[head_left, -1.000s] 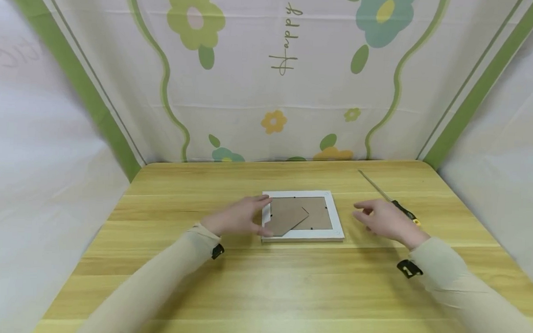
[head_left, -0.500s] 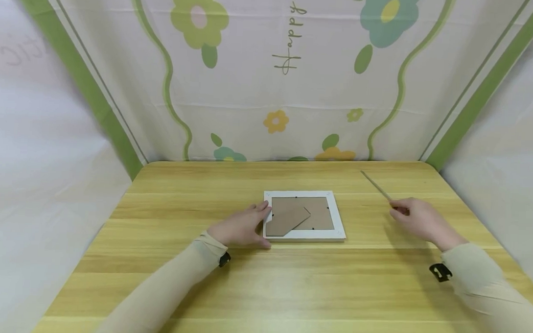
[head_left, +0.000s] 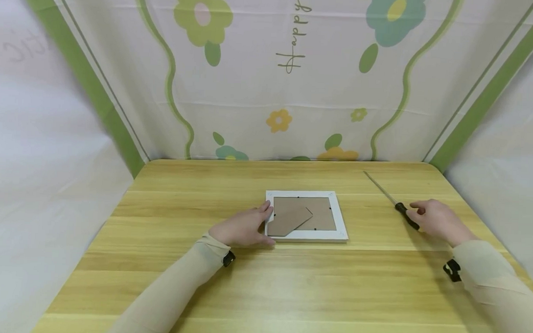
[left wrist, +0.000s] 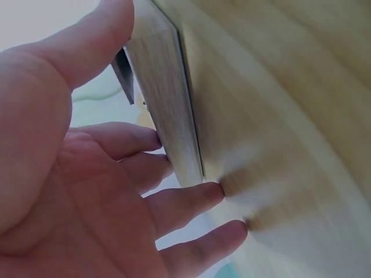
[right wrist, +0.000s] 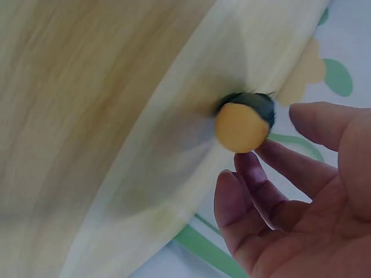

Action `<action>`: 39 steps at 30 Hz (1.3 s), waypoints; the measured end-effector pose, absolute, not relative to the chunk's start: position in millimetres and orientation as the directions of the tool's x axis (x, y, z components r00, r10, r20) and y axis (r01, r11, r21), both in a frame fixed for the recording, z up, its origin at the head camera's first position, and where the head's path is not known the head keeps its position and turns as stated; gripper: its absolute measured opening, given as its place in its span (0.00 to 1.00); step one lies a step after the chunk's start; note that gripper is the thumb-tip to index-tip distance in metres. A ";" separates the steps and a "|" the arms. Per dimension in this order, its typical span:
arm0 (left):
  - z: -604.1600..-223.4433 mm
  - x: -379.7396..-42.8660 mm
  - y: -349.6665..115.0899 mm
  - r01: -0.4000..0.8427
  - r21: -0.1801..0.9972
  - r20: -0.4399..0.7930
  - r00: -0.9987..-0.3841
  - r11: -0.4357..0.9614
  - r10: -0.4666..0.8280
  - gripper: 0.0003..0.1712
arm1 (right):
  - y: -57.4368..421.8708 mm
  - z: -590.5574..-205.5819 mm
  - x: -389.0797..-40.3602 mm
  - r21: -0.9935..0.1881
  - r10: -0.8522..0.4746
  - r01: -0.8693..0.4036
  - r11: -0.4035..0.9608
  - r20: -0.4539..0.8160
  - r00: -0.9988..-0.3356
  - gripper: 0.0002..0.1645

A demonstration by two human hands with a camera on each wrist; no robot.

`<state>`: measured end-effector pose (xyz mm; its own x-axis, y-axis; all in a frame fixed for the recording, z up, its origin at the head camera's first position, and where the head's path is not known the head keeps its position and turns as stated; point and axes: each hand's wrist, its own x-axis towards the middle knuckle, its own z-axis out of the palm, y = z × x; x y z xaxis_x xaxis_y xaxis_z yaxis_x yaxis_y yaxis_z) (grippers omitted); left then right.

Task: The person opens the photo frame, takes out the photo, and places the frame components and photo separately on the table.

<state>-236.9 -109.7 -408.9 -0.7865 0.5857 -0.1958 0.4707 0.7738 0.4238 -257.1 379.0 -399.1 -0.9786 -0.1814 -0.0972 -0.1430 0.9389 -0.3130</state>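
A white picture frame (head_left: 306, 234) lies face down on the wooden table, its brown backing board (head_left: 325, 212) and folded stand flap (head_left: 282, 222) upward. My left hand (head_left: 242, 228) spans its near left corner, thumb along the near edge. In the left wrist view, two straight fingertips meet the frame's side (left wrist: 165, 87) and the other two rest on the table. To the right lies a screwdriver (head_left: 407, 216) with a long shaft and black handle. My right hand (head_left: 441, 222) is at its handle end, fingertips beside the yellow butt (right wrist: 240, 128), thumb apart.
The wooden table (head_left: 306, 295) reaches to a flower-printed cloth (head_left: 243, 87) at the back. White cloth sides rise to the left and right. The screwdriver's shaft points away toward the back edge.
My left hand has come down from over the frame's left side to its edge and corner. My right hand has moved right, past the screwdriver's handle to its butt end.
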 end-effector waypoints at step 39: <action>-410.0 -236.9 -109.4 0.462 0.441 -0.164 -0.801 0.769 0.575 0.55 | 354.4 -371.2 -246.8 -0.386 -0.144 -0.132 0.913 -0.003 -0.990 0.39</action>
